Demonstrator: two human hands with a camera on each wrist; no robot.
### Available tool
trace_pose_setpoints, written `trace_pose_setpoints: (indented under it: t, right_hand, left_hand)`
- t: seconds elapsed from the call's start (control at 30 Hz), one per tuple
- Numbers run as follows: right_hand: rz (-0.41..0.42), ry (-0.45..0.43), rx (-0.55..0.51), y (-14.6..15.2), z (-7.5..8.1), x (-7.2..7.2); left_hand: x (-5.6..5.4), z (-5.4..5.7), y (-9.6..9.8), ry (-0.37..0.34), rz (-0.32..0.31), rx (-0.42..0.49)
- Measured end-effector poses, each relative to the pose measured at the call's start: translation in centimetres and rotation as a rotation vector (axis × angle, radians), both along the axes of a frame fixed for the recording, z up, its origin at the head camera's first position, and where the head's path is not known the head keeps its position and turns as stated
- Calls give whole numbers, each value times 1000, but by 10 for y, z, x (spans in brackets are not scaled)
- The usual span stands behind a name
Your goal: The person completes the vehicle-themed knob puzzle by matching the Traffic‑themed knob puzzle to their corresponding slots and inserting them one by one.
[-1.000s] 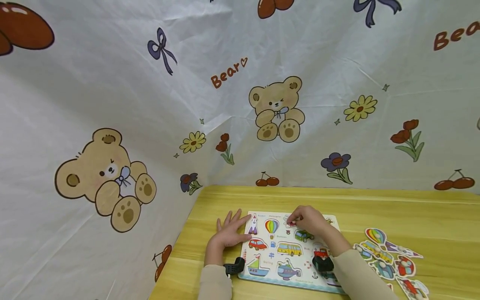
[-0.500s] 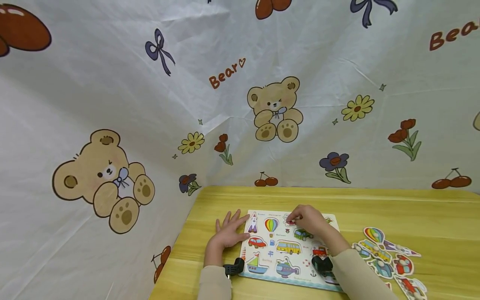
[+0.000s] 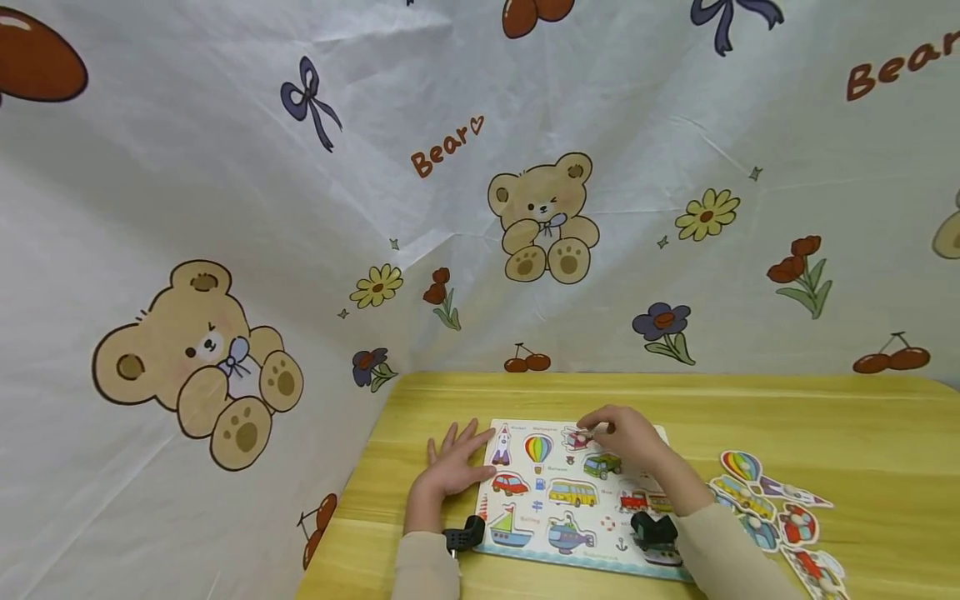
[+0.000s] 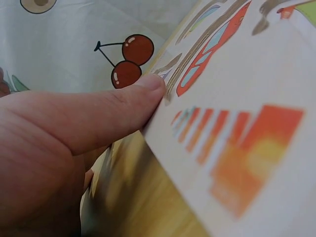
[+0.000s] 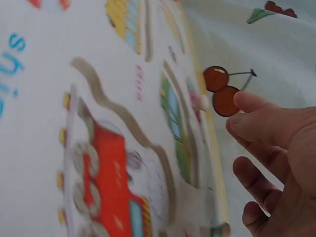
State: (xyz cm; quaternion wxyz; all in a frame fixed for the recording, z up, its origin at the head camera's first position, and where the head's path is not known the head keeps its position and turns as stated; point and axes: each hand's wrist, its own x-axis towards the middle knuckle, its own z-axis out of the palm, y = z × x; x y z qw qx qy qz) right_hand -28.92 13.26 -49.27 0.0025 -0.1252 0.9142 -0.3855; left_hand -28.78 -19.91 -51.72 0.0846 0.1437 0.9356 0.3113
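Observation:
A white puzzle board (image 3: 585, 565) with printed vehicles lies on the wooden table. Spread fingers of my left hand (image 3: 448, 471) lie along the board's left edge; in the left wrist view its thumb (image 4: 133, 98) touches that edge beside the printed red car (image 4: 212, 54). Near the board's top edge, my right hand (image 3: 632, 437) hovers just right of a red helicopter piece (image 3: 576, 439), which sits at its picture spot. A small knob (image 5: 203, 102) shows there in the right wrist view. Between the loosely bent fingers of the right hand there is nothing.
Right of the board lies an overlapping pile of knobbed pieces: a balloon (image 3: 741, 465), a yellow bus (image 3: 742, 496), a rocket (image 3: 795, 493) and several more. Behind the table hangs a bear-print cloth (image 3: 450, 200). Black wrist devices (image 3: 467, 533) sit on both forearms.
My right hand has let go of the helicopter piece and drawn slightly right, uncovering it. The left hand stays at the board's edge. The head view has shifted slightly.

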Motion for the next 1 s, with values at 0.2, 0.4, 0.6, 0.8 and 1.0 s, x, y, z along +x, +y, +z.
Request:
trace_pose_setpoints:
  t: [0.2, 0.4, 0.6, 0.8, 1.0]
  right_hand:
    - [-42, 51, -24, 23, 9, 11]
    - [-82, 21, -44, 44, 13, 24]
    - [-123, 42, -22, 62, 16, 38]
    - [-184, 32, -19, 84, 16, 50]
    - [-265, -16, -17, 107, 16, 61]
  left_hand:
    - [-2, -3, -3, 10, -7, 7]
    - [-5, -7, -6, 23, -11, 5]
    - [-4, -7, -5, 18, -7, 9]
    - [-4, -7, -2, 13, 2, 4]
    - [-4, -8, -2, 2, 7, 14]
